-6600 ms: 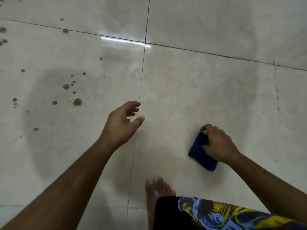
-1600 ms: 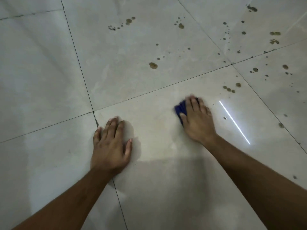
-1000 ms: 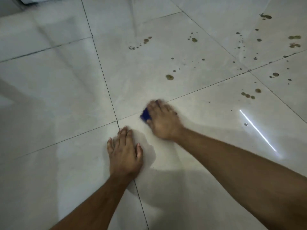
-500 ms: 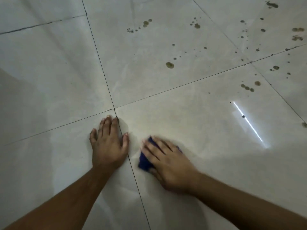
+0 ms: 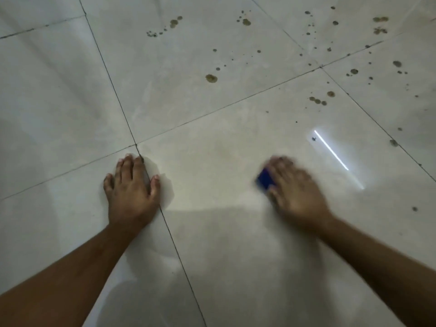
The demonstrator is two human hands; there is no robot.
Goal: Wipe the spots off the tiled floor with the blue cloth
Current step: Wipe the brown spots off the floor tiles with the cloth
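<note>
Pressed flat on the tiled floor, right hand, smeared with motion blur. Pinned beneath the fingers, blue cloth, only a dark blue corner peeking out on the thumb side. Hand spread wide and palm down over the cloth rather than pinching it; how much fabric lay bunched under the palm could not be told.

Planted flat too, left hand, fingers splayed across a grout line, empty, bracing, well apart from the cloth.

Ahead and to the right of the cloth, the spots: a small brown cluster on the same tile, up past the bright streak of reflected light. Further off across the grout lines, a bigger blot up and slightly left, and scattered speckles beyond at the top right. One dark fleck out to the right as well.

Nearer to all of it, clearly, the right hand. Judged from this: tile immediately around the cloth looked clean, most of the spotting not yet reached, and the coming stroke needing to run forward and rightward, away from the body.
</note>
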